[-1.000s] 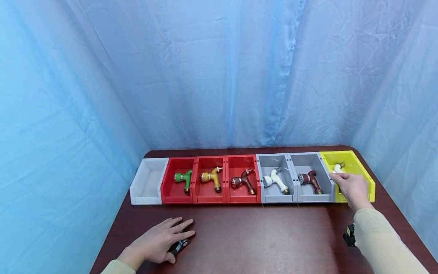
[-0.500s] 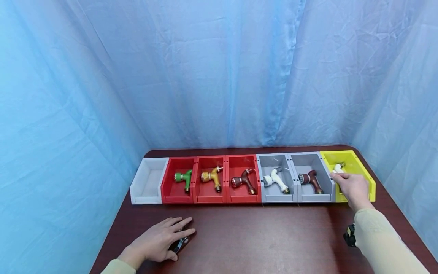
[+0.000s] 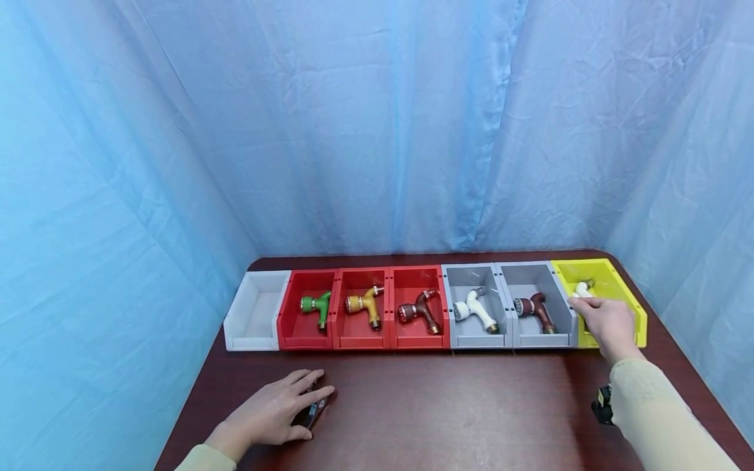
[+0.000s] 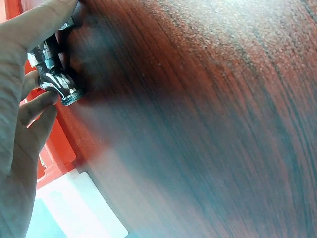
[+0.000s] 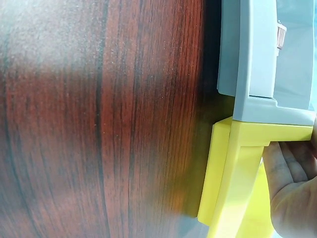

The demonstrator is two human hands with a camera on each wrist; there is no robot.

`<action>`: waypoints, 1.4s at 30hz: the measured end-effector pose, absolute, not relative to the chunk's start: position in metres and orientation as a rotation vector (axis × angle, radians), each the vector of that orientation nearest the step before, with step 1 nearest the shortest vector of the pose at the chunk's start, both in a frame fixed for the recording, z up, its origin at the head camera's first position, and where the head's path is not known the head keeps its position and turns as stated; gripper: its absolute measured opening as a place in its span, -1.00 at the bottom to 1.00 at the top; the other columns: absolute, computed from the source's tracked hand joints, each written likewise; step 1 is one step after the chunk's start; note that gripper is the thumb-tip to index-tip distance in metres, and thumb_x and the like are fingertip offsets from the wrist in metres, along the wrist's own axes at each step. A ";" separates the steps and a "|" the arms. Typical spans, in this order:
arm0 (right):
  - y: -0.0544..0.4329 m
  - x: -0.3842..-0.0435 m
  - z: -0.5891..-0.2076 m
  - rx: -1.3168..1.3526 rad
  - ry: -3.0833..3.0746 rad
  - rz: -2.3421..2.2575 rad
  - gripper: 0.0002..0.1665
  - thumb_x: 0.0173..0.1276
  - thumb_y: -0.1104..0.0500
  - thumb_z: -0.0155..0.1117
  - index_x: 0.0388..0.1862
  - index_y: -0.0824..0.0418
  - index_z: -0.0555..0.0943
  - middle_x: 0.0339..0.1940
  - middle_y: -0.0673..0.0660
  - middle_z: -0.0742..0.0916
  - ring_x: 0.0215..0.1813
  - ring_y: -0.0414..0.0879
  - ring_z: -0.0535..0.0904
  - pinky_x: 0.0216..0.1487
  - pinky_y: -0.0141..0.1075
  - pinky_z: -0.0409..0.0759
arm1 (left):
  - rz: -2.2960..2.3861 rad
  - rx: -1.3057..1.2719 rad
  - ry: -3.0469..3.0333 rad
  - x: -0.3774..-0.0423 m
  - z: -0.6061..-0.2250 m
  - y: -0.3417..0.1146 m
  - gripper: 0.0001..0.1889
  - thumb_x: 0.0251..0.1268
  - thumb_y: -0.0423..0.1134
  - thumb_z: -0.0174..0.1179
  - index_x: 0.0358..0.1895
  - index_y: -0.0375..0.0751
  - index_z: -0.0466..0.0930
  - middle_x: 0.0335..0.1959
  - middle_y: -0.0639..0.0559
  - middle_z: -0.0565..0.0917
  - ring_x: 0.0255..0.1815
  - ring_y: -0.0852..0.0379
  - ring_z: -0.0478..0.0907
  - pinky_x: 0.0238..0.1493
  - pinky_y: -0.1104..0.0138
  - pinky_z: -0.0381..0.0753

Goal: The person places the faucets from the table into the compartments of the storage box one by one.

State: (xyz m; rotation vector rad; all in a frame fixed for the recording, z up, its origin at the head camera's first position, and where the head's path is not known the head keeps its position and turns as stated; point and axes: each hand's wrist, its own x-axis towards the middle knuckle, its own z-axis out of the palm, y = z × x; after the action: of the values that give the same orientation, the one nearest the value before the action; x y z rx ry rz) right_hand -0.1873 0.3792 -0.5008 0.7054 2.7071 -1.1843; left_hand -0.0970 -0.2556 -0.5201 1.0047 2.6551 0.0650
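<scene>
In the head view my left hand [image 3: 272, 411] lies low over the table, thumb and fingers on either side of a shiny black tap [image 3: 309, 415]. The left wrist view shows the threaded end of this tap [image 4: 62, 84] sticking out past the fingertips, its other end partly under the thumb. My right hand [image 3: 607, 326] reaches into the yellow bin [image 3: 638, 320] at the far right and pinches a white tap [image 3: 583, 288] near the bin's left wall. Most of that tap is behind the hand. From the right wrist, the fingers [image 5: 287, 166] dip behind the yellow wall.
Left of the yellow bin run two grey bins [image 3: 482, 341] with a white tap [image 3: 478, 311] and a brown tap [image 3: 536, 312]. Three red bins [image 3: 362, 343] hold green [image 3: 321, 309], yellow [image 3: 370, 306] and brown taps [image 3: 423, 313]. A bare white bin [image 3: 254, 343] ends the row.
My left thumb has moved right, and the fingertips have drawn slightly back and up around the black tap, which has shifted a little with them. The right hand has stayed still.
</scene>
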 end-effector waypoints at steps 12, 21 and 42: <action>0.378 -0.188 -0.500 0.711 2.696 -1.198 -0.06 0.50 -0.39 0.03 0.46 0.35 0.39 0.40 0.55 0.37 0.16 0.30 0.33 -0.18 -0.24 0.50 | 0.049 1.004 2.668 -0.099 -0.518 -0.257 -0.19 0.15 0.29 0.41 0.51 0.33 0.37 0.45 -0.07 0.44 0.38 -0.10 0.41 0.15 -0.02 0.67; 0.378 -0.187 -0.499 0.713 2.701 -1.181 -0.05 0.50 -0.40 0.02 0.46 0.36 0.39 0.41 0.56 0.35 0.17 0.32 0.30 -0.16 -0.21 0.47 | 0.074 1.046 2.749 -0.107 -0.505 -0.264 -0.20 0.08 0.24 0.48 0.45 0.21 0.47 0.43 -0.14 0.47 0.37 -0.14 0.43 0.06 0.03 0.73; 0.379 -0.187 -0.501 0.689 2.730 -1.158 -0.11 0.56 -0.34 -0.01 0.46 0.37 0.39 0.40 0.56 0.37 0.15 0.31 0.31 -0.18 -0.22 0.50 | 0.010 1.010 3.052 -0.136 -0.469 -0.296 -0.09 -0.14 0.14 0.63 0.42 0.11 0.51 0.38 -0.20 0.51 0.33 -0.22 0.46 -0.22 0.10 0.80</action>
State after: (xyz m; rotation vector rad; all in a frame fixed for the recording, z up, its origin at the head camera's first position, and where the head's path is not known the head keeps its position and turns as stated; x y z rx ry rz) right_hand -0.1873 0.3787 -0.5013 0.6890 2.7303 -1.1579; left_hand -0.1365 -0.2964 -0.4688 1.0100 3.0517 0.0104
